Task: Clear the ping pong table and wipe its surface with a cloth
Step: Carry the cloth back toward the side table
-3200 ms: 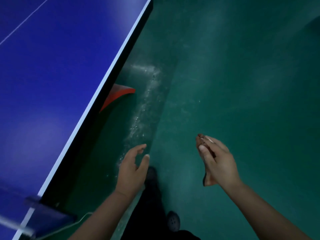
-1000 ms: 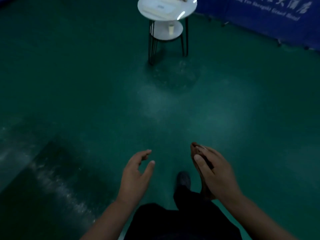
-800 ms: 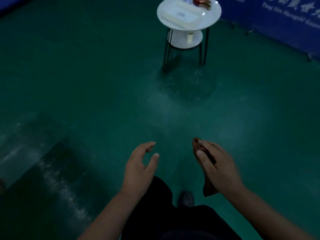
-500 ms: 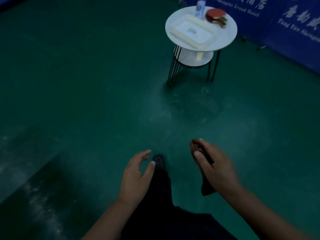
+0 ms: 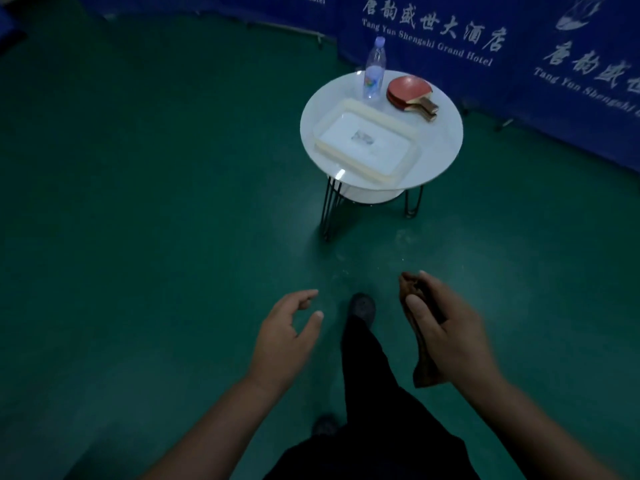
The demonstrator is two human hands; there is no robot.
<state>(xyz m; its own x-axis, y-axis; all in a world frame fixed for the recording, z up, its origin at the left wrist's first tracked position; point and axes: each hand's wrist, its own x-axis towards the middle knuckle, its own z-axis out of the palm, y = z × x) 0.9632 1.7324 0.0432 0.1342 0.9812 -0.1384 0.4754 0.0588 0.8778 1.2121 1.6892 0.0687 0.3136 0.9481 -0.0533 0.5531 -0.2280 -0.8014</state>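
Green floor (image 5: 138,202) everywhere, dim, scuffed pale below the table legs. Blue barrier panels (image 5: 519,81) along the top right edge, printed with white Chinese characters and "Tang Yun Shengshi Grand Hotel". Ahead and right of centre, a round white side table (image 5: 443,147) on thin black wire legs, with a smaller white shelf underneath. On its top, nearest the viewer, a rectangular cream tray (image 5: 367,171) set at an angle, something small and pale in its middle, too small to identify. Behind the tray, a clear plastic water bottle (image 5: 374,72), upright, capped. Just right of the bottle, red ping pong paddles (image 5: 410,91) stacked flat, wooden handles pointing toward the table's right rim. Low in centre, dark trousers (image 5: 374,393) and a dark shoe (image 5: 362,306) stepped forward. Left hand (image 5: 284,337) empty, raised, fingers loosely curved with thumb apart. Right hand (image 5: 446,330) gripping a brown paddle (image 5: 424,358) edge-on, thumb along its near face, fingers wrapped behind, well short of the table. No ping pong table in view.
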